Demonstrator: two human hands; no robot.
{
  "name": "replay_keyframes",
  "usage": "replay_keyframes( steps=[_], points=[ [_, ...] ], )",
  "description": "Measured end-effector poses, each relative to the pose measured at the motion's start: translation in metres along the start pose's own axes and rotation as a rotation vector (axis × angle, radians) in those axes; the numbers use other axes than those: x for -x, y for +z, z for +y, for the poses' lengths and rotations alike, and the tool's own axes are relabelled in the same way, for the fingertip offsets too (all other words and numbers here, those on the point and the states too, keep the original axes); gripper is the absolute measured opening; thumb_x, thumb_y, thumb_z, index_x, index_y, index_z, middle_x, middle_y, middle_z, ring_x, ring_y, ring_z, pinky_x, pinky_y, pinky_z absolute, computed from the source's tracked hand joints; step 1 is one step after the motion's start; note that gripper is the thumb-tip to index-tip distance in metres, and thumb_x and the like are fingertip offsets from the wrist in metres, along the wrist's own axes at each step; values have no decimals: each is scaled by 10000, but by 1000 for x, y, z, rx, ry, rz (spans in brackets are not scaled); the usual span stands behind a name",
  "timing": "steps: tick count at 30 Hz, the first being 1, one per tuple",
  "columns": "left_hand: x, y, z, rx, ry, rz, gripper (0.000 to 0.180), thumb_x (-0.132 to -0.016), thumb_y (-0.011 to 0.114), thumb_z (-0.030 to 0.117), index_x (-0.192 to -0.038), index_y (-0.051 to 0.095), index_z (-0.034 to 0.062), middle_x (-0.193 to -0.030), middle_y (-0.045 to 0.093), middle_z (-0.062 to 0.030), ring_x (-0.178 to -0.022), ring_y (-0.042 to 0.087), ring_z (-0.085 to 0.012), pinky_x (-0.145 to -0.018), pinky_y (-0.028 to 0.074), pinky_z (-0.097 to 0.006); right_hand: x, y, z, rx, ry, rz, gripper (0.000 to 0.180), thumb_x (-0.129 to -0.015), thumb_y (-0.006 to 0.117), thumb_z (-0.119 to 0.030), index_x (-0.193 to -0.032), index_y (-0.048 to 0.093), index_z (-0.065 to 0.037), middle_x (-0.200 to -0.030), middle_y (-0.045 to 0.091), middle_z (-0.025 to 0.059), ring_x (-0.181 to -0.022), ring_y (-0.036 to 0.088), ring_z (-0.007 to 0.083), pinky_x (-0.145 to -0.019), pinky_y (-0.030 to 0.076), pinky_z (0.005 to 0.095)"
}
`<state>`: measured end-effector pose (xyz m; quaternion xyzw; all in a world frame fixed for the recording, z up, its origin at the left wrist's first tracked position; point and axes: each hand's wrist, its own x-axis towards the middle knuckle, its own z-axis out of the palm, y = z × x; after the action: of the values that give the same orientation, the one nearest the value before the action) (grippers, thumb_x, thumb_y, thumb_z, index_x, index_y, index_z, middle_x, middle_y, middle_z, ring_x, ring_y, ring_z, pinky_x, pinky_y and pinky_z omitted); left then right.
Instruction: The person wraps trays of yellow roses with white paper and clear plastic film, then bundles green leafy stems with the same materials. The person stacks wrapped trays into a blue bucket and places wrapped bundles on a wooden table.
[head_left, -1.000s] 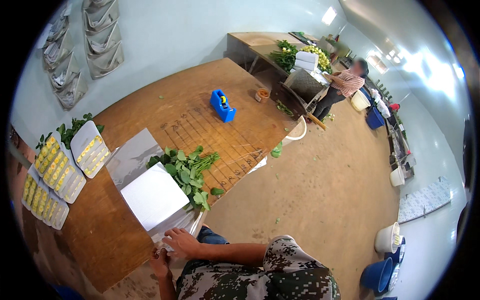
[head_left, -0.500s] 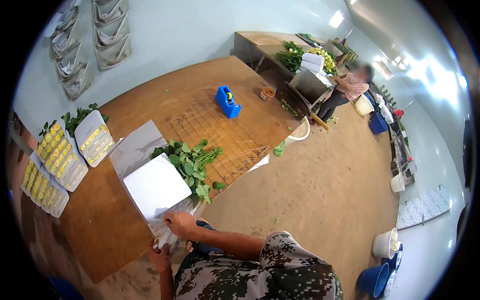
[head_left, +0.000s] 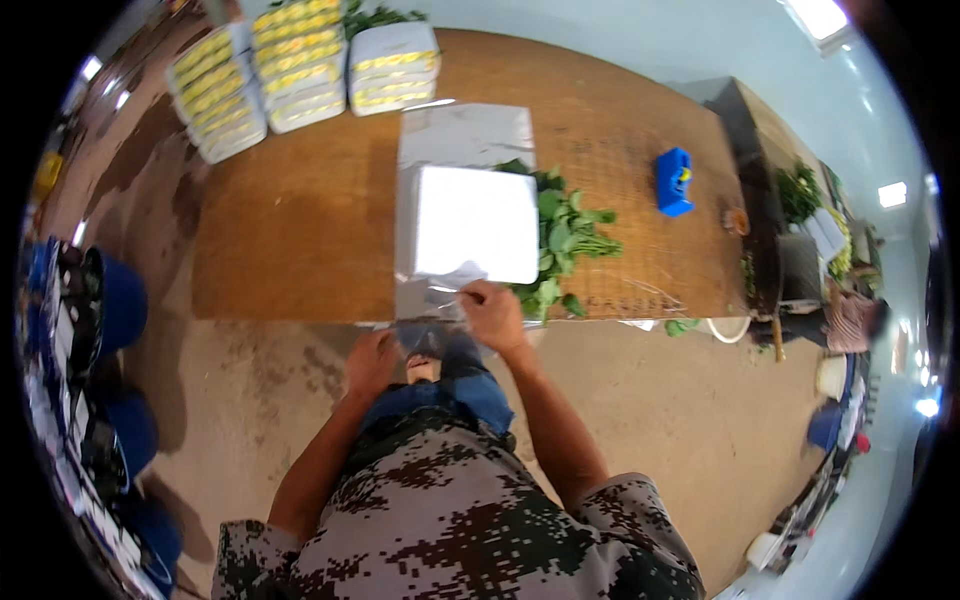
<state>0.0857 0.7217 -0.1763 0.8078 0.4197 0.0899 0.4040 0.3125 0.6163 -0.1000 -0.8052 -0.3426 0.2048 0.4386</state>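
Observation:
A white wrapped bundle lies on the brown table, its green leafy stems sticking out on the right. Beneath it a clear plastic sheet reaches away from me and down to the near table edge. My right hand is closed in a pinch on the film at the bundle's near edge. Just off the table edge, lower and further left, my left hand has its fingers drawn together. What it holds is hard to make out; see-through film shows between the two hands.
White-wrapped packs of yellow blooms stand at the far left of the table. A blue tape dispenser sits to the right, near a small brown roll. Blue buckets line the left side. Another person works at far right.
My view has swung round to face the table squarely. My hands are now further apart, the left one lower and off the table edge. The wrapped bundle still lies on the sheet.

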Motion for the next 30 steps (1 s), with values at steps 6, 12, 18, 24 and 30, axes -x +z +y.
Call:
replay_keyframes(
  steps=[6, 12, 18, 24, 30],
  points=[
    [-11, -12, 64, 771, -188, -136, 395, -976, 545, 357, -1146, 606, 5, -1010, 645, -72, -914, 617, -192, -792, 505, -327, 4, -5, -20, 26, 31, -145, 184, -844, 658, -162, -924, 694, -1, -740, 675, 166, -647, 664, 264, -604, 504, 357],
    [-19, -6, 76, 865, -346, -255, 227, -924, 649, 226, -1022, 620, 23, -804, 603, -10, -638, 544, -81, -588, 478, -241, 6, 1, -16, 52, 84, -227, 204, -849, 672, -194, -936, 686, -11, -781, 678, 167, -714, 667, 311, -657, 514, 393],
    [-21, -6, 74, 891, -325, -131, 205, -894, 682, 193, -781, 607, 40, -660, 568, 5, -592, 517, -65, -529, 429, -227, 23, -12, -25, 131, -90, -29, 315, -821, 709, -206, -1055, 652, -4, -1004, 644, 188, -908, 624, 356, -780, 504, 415],
    [-21, -11, 87, 1003, -279, -109, 287, -885, 710, 224, -703, 553, 68, -611, 529, 25, -557, 468, -58, -509, 382, -232, 60, -25, -31, 278, -220, 0, 342, -781, 746, -208, -1047, 664, -10, -1021, 647, 173, -951, 608, 362, -826, 493, 434],
    [-17, -5, 83, 941, -232, -103, 323, -876, 729, 245, -689, 531, 72, -618, 529, 24, -567, 455, -50, -504, 367, -227, 58, -29, -28, 186, -91, -35, 261, -791, 734, -218, -964, 701, -25, -956, 673, 165, -903, 626, 357, -787, 503, 434]
  ],
)
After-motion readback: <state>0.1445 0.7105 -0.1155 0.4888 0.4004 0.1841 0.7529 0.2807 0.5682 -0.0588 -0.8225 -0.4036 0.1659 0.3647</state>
